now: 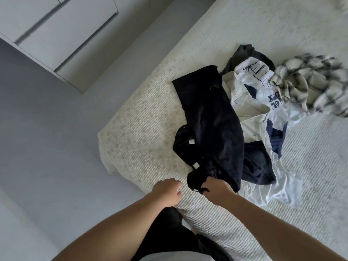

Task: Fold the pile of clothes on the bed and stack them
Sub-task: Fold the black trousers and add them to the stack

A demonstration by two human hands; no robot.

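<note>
right hand (pixel 218 191) gripping black garment (pixel 209 117) on bed (pixel 143 117), left hand (pixel 167 191) loosely curled, holding nothing

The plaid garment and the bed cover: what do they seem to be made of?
Plaid garment: probably soft woven flannel or brushed cotton, matte; it crumples in thick, fuzzy folds. Bed cover: seemingly a ribbed, textured cotton-like weave, cream, matte; fine parallel ridges show.

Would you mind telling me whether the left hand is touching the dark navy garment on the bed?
Apart. The head view shows pale bedcover between the left hand and the dark navy garment, whose near end only the right hand grips.
</note>
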